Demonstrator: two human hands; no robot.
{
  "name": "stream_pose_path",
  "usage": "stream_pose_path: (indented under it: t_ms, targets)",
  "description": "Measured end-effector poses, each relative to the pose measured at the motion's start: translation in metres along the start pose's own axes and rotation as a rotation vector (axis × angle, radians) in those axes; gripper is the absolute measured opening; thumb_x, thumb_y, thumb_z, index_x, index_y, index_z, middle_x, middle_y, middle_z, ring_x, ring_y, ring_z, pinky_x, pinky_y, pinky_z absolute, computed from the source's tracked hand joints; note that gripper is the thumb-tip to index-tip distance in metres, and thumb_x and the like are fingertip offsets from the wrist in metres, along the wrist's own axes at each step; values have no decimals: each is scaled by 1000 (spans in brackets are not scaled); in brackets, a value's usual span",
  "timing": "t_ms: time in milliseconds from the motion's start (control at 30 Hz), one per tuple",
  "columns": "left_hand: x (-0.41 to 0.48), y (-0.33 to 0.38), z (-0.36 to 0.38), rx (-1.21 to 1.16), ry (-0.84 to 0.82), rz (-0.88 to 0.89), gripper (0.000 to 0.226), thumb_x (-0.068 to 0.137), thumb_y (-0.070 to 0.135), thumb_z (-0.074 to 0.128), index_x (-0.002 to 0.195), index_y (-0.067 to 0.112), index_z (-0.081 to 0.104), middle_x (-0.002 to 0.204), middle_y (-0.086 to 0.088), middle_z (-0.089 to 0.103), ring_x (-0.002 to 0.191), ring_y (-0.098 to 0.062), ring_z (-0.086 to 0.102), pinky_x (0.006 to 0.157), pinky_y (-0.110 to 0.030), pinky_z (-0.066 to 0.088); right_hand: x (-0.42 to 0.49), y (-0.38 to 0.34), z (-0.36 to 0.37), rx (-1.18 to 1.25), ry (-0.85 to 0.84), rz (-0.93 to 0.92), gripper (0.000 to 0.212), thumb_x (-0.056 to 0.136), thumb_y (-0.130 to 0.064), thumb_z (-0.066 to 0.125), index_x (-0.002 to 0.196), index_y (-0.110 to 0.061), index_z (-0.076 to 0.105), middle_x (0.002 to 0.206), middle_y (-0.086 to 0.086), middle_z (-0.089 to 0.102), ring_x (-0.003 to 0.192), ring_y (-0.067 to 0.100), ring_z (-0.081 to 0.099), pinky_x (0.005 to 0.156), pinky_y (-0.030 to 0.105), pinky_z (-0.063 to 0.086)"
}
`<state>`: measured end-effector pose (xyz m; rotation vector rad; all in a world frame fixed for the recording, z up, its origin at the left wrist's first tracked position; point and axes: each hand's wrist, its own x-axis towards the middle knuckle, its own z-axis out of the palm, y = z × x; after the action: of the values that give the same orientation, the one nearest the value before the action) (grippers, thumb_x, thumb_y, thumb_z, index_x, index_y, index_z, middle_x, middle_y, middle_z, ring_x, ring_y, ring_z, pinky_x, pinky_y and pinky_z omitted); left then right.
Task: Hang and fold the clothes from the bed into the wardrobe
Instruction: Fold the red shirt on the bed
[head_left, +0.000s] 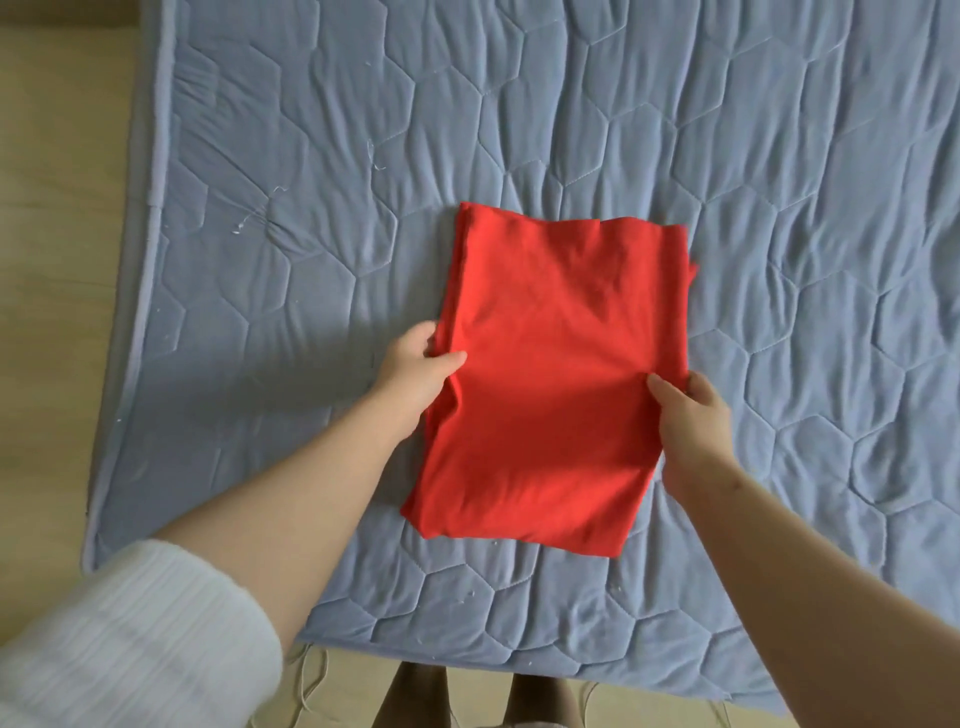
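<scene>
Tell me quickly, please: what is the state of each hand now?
Left hand: closed, pinching the left edge of the folded red garment.
Right hand: closed, pinching its right edge.

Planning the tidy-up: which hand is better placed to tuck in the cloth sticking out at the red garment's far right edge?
Right, probably. The right hand grips the garment on that same edge; the left hand holds the opposite edge and would have to cross over.
</scene>
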<state>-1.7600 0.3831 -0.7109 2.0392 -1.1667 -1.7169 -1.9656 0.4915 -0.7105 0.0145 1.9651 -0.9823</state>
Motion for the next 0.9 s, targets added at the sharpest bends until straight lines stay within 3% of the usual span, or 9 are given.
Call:
stream_pose_path:
  t_ms: [133, 200, 267, 400, 500, 567, 700, 800, 900]
  targets:
    - [1, -3, 6, 71, -21, -147, 47, 75, 28, 76, 112, 16, 48, 109, 1, 60, 90, -12, 59, 75, -25, 45, -2, 4, 6, 52, -132, 236, 12, 86, -21, 63, 89, -19, 51, 77, -1, 55, 65, 10, 51, 60, 25, 43]
    - [2, 3, 11, 46, -26, -261, 65, 69, 28, 81, 120, 11, 44, 116, -2, 58, 100, -17, 57, 85, -31, 46, -1, -2, 14, 89, -195, 316, 33, 81, -28, 69, 107, -17, 52, 91, 1, 64, 76, 14, 61, 73, 31, 50]
    - [-1, 12, 12, 60, -83, -394, 72, 68, 26, 82, 126, 7, 44, 119, -7, 58, 108, -22, 57, 94, -37, 45, -3, -10, 17, 76, -272, 389, 35, 78, -29, 72, 106, -14, 57, 84, 4, 71, 70, 17, 68, 65, 30, 55]
    - [-14, 32, 3, 18, -279, -629, 52, 77, 26, 74, 122, 6, 56, 88, -7, 72, 79, -21, 68, 72, -32, 52, -11, -27, 8, 105, -339, 414, 17, 79, -21, 71, 92, -13, 63, 64, 2, 72, 55, 13, 69, 43, 24, 53]
    - [-18, 27, -1, 219, -87, -408, 73, 71, 31, 79, 130, 6, 43, 122, -6, 56, 104, -23, 58, 84, -28, 48, -25, -36, 4, 87, -346, 399, 12, 81, -16, 67, 92, -13, 64, 63, -2, 71, 61, 12, 67, 52, 23, 52]
    - [-19, 24, -1, 173, -29, -334, 85, 65, 34, 83, 132, 8, 38, 131, -11, 50, 116, -28, 53, 96, -39, 46, -32, -38, 5, 67, -337, 394, 13, 81, -19, 67, 94, -16, 64, 67, -4, 70, 63, 9, 64, 54, 23, 49]
    - [-14, 16, 7, 8, -144, -393, 65, 66, 29, 83, 116, 7, 49, 112, -12, 62, 101, -29, 62, 88, -46, 51, -31, -34, 6, 80, -357, 375, 30, 79, -20, 70, 107, -13, 63, 83, 4, 72, 64, 13, 68, 51, 23, 54]
    - [-14, 14, 6, -6, -234, -383, 27, 76, 23, 76, 86, 11, 54, 64, -3, 70, 58, -16, 68, 51, -27, 54, -28, -28, 4, 20, -334, 357, 36, 77, -14, 72, 112, -10, 60, 100, 11, 69, 74, 18, 65, 62, 30, 53]
    - [-16, 27, -3, -92, -317, -291, 15, 83, 21, 67, 94, 12, 63, 62, 3, 71, 53, -10, 67, 50, -21, 53, -29, -35, 2, 39, -269, 314, 16, 77, -10, 72, 89, -11, 61, 72, 5, 71, 55, 13, 66, 49, 25, 52]
